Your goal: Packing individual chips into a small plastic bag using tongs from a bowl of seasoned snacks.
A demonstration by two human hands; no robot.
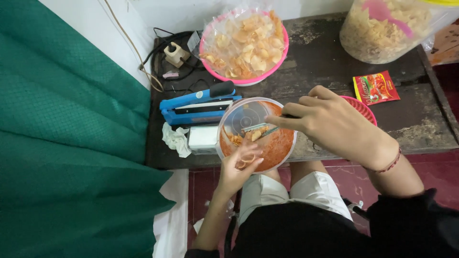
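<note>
Right hand [330, 125] pinches a spoon [265, 129] lying toward nine o'clock into the tub [282, 143], while left hand [241, 165] cups its six o'clock rim, nearer the chips [253, 134].

A small flat red sachet [376, 88] with green and yellow print lies on the dark tabletop [320, 62], far right. A clear plastic bag of pale chips [244, 40] sits in a pink bowl [279, 64] at the back.
</note>
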